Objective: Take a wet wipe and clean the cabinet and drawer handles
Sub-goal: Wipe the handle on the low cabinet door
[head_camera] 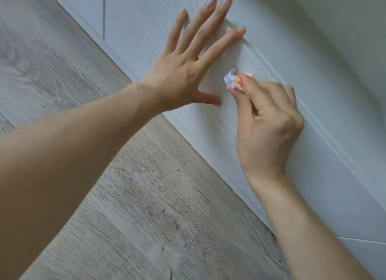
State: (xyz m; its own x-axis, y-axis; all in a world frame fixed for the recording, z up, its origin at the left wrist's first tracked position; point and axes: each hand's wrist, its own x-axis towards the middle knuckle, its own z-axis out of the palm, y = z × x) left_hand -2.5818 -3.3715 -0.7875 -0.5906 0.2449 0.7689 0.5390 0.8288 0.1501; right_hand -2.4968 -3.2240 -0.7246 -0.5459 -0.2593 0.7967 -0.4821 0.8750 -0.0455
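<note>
Handle: there it is, a small rounded silvery handle (229, 77) on the pale wood-grain cabinet front (240, 133), sitting just below a long horizontal seam in the panel.
Wet wipe: a scrunched wet wipe (240, 83), whitish with an orange tint, is pressed right against the handle's right side; only a crumpled bit shows past the fingertips.
Right hand: the right hand (269, 125) comes up from the lower right, thumb and fingers pinched tight around the wet wipe, knuckles curled, fingertips touching the handle.
Left hand: the left hand (188, 70) is spread wide, nothing in it, fingers fanned out against the cabinet front above and to the left of the handle; the thumb points toward the right hand, its tip near it but apart.
Forearms: both bare forearms reach in, the left one crossing the picture from the left edge, the right one rising from the bottom right corner.
Cabinet front: the panel runs diagonally across the view, with a dark vertical gap visible in the panels further up on the left.
Floor: grey wood-look floor (135, 206) fills the lower left, meeting the base of the cabinet.
Top right: a smooth white surface (334, 39) overhangs the cabinet; what it is, hard to tell.
</note>
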